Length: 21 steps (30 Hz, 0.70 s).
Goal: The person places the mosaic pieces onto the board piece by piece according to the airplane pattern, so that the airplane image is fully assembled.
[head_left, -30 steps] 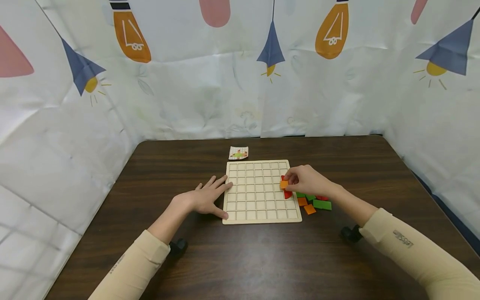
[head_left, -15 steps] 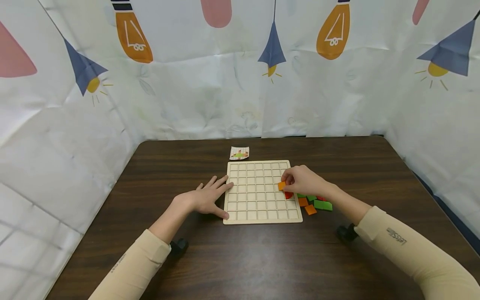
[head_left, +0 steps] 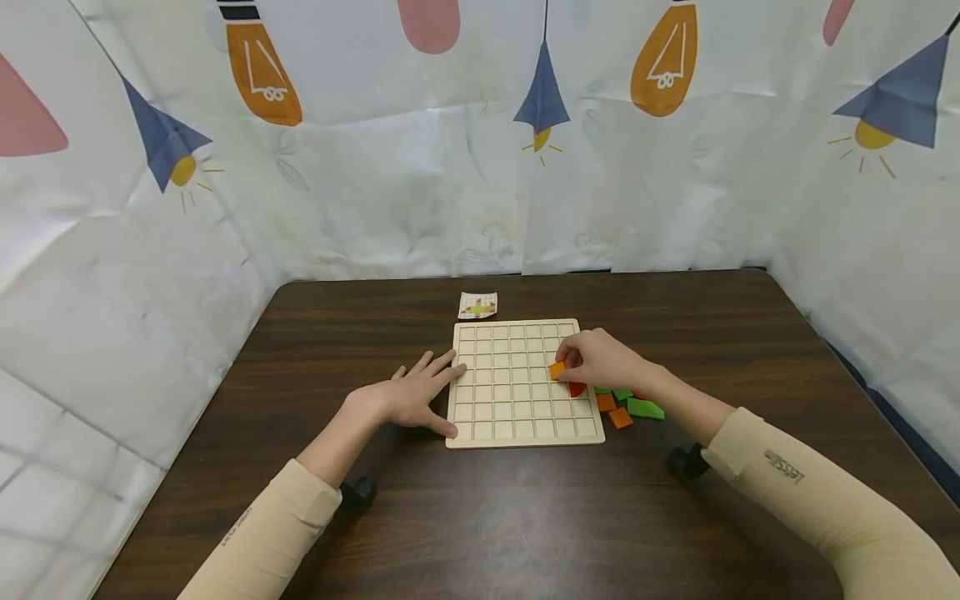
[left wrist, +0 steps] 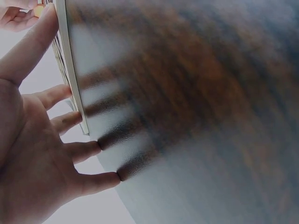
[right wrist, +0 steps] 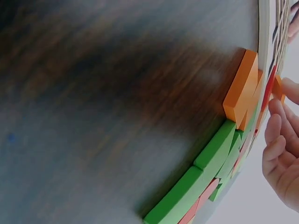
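Observation:
A pale wooden grid board [head_left: 510, 392] lies flat on the dark table. My left hand [head_left: 405, 396] rests spread at the board's left edge, its thumb and some fingertips touching the rim; the left wrist view shows the straight fingers of this hand [left wrist: 51, 140]. Over the right part of the grid, my right hand [head_left: 600, 358] pinches an orange square tile [head_left: 557, 371] between thumb and fingers. A red piece [head_left: 577, 389] lies on the board just below that hand, partly covered by it. In the right wrist view the orange tile [right wrist: 278, 87] shows at the fingertips.
Loose green blocks [head_left: 645, 408] and orange blocks [head_left: 619, 417] lie beside the board's right edge, with some red partly hidden by the right arm. A small printed card [head_left: 477, 306] with a coloured pattern lies behind the board. Patterned cloth [head_left: 420, 192] hangs around the table.
My right hand has moved a little to the left over the board, carrying the orange tile inward from the grid's right side. The left hand stays where it was.

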Tool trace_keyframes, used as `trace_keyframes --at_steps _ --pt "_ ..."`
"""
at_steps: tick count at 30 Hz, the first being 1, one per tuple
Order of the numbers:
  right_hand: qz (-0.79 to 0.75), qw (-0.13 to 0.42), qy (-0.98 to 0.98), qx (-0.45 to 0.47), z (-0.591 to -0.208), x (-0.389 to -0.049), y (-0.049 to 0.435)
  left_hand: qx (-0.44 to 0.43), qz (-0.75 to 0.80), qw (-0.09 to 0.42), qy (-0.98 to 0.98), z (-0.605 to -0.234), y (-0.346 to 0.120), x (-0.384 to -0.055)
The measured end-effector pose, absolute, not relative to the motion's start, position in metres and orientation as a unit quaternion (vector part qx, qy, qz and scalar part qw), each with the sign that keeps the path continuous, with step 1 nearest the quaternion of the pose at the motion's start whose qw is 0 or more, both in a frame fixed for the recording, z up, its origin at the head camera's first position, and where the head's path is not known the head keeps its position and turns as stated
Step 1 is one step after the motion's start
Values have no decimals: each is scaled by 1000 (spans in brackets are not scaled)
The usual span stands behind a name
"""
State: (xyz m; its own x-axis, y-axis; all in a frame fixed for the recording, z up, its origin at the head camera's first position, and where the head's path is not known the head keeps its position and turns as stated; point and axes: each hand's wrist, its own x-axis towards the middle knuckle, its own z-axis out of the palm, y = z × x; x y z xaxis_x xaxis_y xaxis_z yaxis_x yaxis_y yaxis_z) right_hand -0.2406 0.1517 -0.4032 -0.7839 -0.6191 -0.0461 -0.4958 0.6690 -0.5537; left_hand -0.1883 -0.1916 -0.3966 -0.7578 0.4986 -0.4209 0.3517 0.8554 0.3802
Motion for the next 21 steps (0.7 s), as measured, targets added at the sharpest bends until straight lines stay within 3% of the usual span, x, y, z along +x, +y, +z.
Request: trace_keyframes --at_steps 21 --pt "-247 98 907 -327 -404 -237 153 230 145 260 927 -397 -193 -188"
